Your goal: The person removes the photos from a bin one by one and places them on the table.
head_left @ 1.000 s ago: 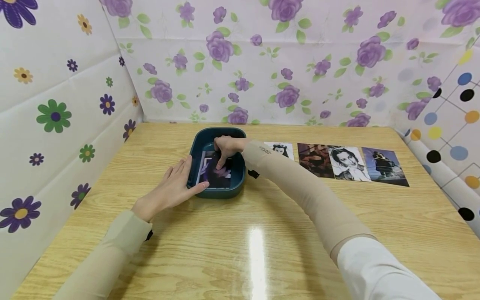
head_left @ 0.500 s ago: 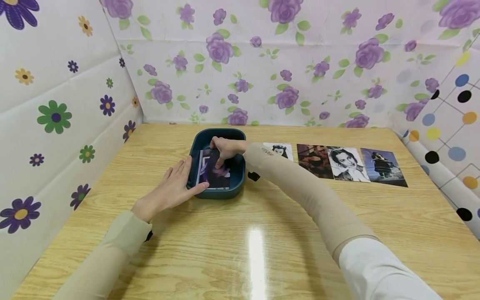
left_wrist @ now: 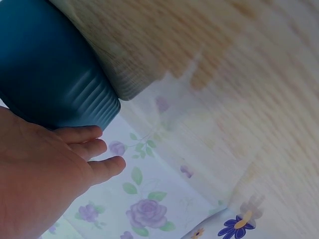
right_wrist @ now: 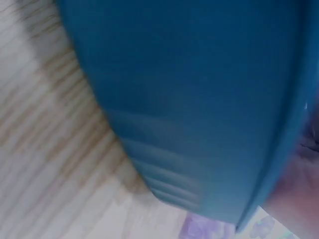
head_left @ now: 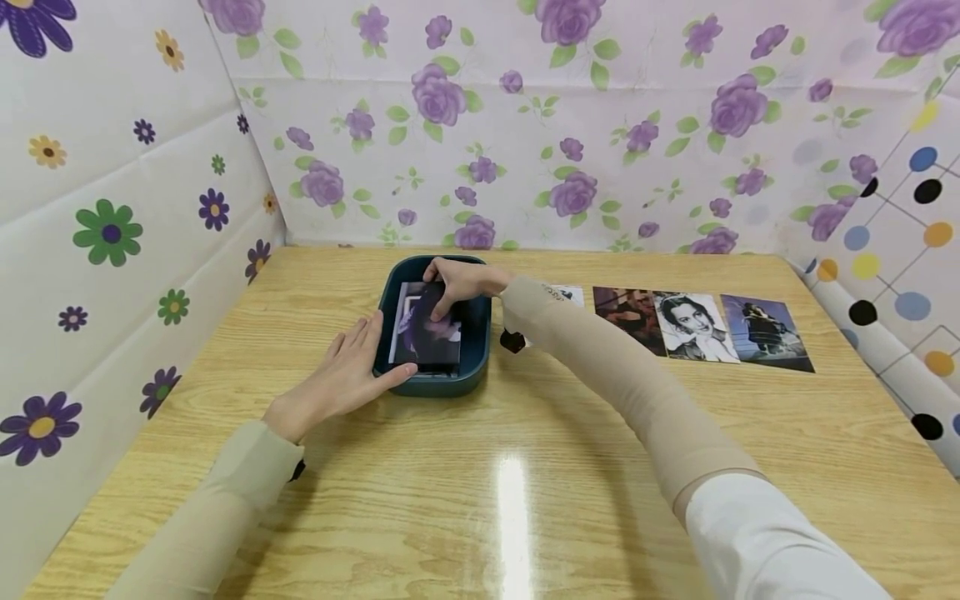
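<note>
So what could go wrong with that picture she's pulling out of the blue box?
The photo fits snugly inside the blue box, and the right hand pinches only its top edge, so it might bend or crease. The left hand just rests flat against the box's side, so the box could slide. The right sleeve hangs over the photos on the table and might nudge them.

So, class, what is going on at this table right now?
A person is working at a wooden table. The right hand pinches the far edge of a dark photo that sits in a teal tray, while the left hand rests flat against the tray's left side. More photos lie in a row on the table to the right.
</note>
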`<action>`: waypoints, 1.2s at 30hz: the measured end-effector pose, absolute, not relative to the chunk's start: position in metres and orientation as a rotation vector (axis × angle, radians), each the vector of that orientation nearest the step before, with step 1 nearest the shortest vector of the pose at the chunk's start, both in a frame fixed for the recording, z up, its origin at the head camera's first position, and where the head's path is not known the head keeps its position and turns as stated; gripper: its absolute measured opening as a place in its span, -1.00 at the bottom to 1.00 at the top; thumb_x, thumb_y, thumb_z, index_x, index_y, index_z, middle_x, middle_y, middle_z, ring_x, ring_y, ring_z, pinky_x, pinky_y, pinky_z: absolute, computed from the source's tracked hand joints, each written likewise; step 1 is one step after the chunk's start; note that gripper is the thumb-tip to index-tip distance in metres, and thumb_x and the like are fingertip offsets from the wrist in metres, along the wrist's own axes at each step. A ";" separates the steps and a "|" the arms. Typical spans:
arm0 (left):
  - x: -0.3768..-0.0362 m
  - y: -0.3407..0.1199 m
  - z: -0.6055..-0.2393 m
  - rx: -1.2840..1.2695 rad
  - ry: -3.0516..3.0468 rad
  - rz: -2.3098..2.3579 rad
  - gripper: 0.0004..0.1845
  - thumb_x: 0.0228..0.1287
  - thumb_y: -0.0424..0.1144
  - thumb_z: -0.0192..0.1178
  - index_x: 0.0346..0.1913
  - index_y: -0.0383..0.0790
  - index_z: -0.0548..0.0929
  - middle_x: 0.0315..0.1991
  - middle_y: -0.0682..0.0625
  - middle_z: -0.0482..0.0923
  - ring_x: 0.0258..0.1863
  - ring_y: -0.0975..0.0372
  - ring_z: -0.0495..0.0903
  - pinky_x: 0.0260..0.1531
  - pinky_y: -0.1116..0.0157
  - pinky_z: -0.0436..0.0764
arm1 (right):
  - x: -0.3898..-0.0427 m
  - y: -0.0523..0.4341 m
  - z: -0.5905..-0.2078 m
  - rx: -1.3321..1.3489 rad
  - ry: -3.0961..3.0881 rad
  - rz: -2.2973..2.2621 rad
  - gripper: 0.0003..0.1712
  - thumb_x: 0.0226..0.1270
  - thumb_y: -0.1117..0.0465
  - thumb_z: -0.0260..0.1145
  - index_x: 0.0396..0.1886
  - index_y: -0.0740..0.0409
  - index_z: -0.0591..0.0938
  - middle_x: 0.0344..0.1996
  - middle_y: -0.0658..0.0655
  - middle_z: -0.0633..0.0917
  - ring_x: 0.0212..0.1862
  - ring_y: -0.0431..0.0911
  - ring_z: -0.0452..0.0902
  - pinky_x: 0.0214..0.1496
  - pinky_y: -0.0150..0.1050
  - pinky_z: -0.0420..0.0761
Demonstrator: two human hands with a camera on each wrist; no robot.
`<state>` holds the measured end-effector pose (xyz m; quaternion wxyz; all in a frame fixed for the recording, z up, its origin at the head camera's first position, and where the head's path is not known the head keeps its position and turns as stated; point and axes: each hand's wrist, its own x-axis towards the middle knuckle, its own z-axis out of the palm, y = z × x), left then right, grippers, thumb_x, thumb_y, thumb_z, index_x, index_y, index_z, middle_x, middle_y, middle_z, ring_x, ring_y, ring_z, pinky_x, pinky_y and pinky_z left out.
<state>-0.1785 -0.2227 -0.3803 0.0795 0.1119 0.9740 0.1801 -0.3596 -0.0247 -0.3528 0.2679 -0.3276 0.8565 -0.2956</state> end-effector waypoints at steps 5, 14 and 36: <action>-0.178 -0.222 -0.379 0.337 2.907 0.521 0.13 0.26 0.49 -0.19 0.52 -0.20 -0.43 0.57 -0.18 -0.39 0.56 -0.09 -0.31 0.46 -0.19 -0.28 | -0.363 -0.014 -0.341 -0.845 2.276 -0.918 -0.20 0.00 0.22 0.56 0.20 0.11 0.32 0.27 0.22 0.31 0.32 0.02 0.23 0.41 -0.11 0.31; -0.177 -0.221 -0.378 0.337 2.912 0.520 0.13 0.26 0.49 -0.19 0.53 -0.20 -0.42 0.57 -0.18 -0.39 0.56 -0.09 -0.30 0.47 -0.18 -0.27 | -0.360 0.024 -0.313 -0.861 2.221 -1.069 -0.21 0.00 0.29 0.54 0.19 0.14 0.30 0.22 0.23 0.36 0.22 0.01 0.32 0.36 -0.11 0.37; -0.177 -0.221 -0.380 0.324 2.921 0.528 0.14 0.24 0.50 -0.19 0.53 -0.20 -0.42 0.57 -0.18 -0.39 0.56 -0.10 -0.30 0.47 -0.18 -0.28 | -0.279 0.182 -0.365 -0.828 2.328 -0.930 -0.16 -0.02 0.13 0.58 0.20 0.15 0.31 0.08 0.24 0.41 0.10 0.05 0.37 0.18 -0.06 0.39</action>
